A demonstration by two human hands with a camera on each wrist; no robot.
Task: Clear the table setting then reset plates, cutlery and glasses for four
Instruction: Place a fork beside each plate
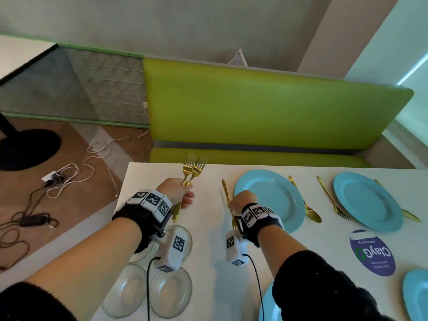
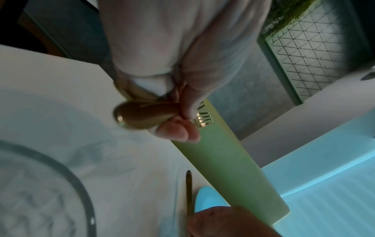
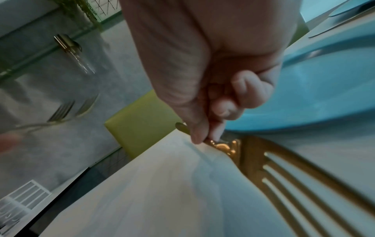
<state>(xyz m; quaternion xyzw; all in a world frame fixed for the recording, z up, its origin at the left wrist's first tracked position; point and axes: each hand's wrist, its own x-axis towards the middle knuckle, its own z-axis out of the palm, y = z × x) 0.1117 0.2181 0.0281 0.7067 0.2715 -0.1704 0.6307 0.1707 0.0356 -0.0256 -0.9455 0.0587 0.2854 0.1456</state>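
Pinching the gold fork (image 1: 228,200) beside the blue plate (image 1: 271,200) with my right hand (image 1: 242,200), left hand (image 1: 178,188) fingers curled round two forks (image 1: 193,170) above the bench (image 1: 208,251), so I'd lift it flat, tines clear of the rim.

left hand (image 1: 177,189): raised at the table's far left, fingers curled round two gold forks (image 1: 193,169)
right hand (image 1: 242,200): low, fingertips (image 3: 199,136) pinching a fork handle (image 3: 219,145)
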